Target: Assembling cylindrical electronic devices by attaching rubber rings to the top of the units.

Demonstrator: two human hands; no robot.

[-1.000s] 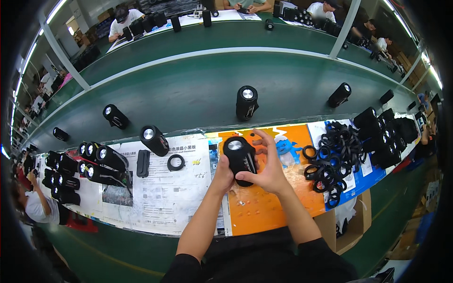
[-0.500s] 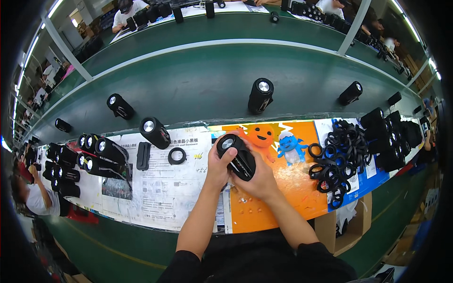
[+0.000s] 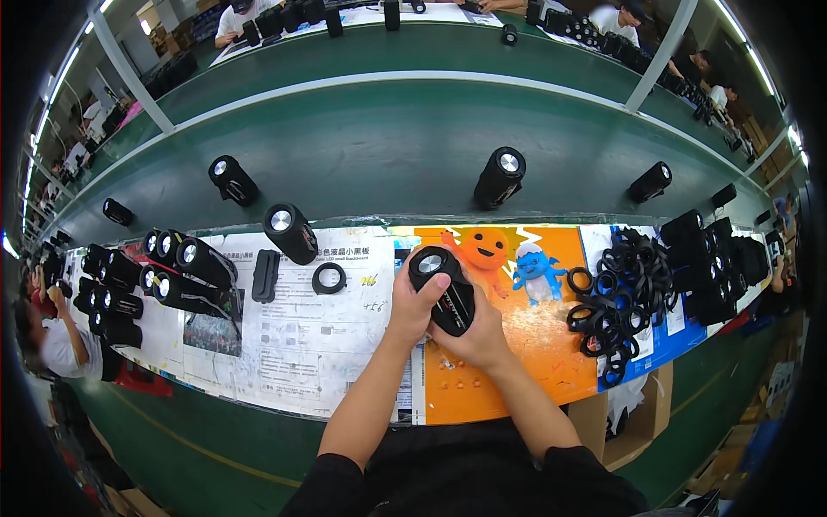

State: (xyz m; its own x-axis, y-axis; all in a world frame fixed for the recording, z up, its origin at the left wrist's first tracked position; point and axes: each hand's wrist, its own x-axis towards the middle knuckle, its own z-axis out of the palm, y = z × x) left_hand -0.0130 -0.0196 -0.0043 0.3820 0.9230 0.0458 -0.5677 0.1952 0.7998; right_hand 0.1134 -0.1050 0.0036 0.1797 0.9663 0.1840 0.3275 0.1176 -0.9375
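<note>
Both my hands hold a black cylindrical speaker (image 3: 454, 308) above the worktop, tilted with its round silver-centred end up and away from me. My left hand (image 3: 411, 308) wraps its left side, the thumb pressed over the front near that end. Around the lower right side curls my right hand (image 3: 482, 332); some of its fingers are hidden behind the speaker. On the white printed sheet to the left lie a single black ring (image 3: 329, 292) and a dark oblong piece (image 3: 265, 276). Another black speaker (image 3: 291, 234) leans at the sheet's far edge.
Several speakers (image 3: 205, 265) crowd the left of the table. A heap of black rings (image 3: 633, 276) lies at right on a blue sheet, beside more black speakers (image 3: 706, 258). Beyond runs a green surface (image 3: 370, 146) carrying spaced speakers. An open cardboard box (image 3: 642, 422) stands below right.
The view has shifted slightly, so most things appear a little further right. Both hands keep their grip on the speaker, with little change in its tilt.
</note>
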